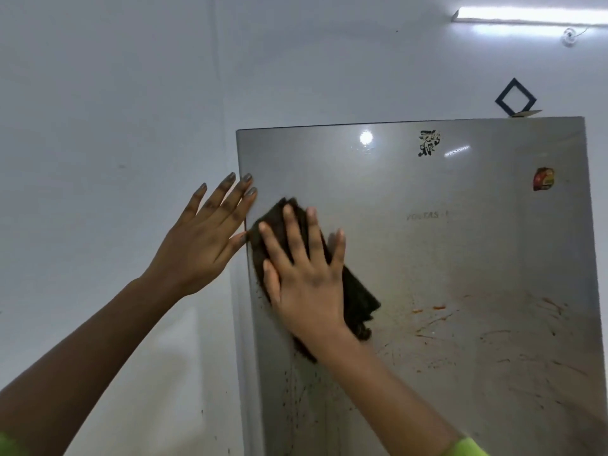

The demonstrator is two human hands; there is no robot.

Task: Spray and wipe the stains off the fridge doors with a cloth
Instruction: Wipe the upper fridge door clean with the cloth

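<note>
The dark brown cloth (359, 297) lies flat against the upper left part of the fridge door (467, 245), close to its left edge. It looks soft, light and limp, bunched in folds below the palm, so it likely needs a broad flat press rather than a pinch to keep it from sliding or dropping. The right hand (306, 274) presses it with fingers spread and straight, not curled round it. The left hand (200, 238) is open too, fingertips touching the door's left edge, probably steadying it. The steel face seems smooth and slippery. Orange streaks (437, 307) spread toward the lower right, dark specks (296, 399) run down below the cloth. Wiping room is wide to the right and downward; a black sticker (428, 143) and a red magnet (543, 179) sit near the top edge, and a wall (98, 126) is beside the left edge
</note>
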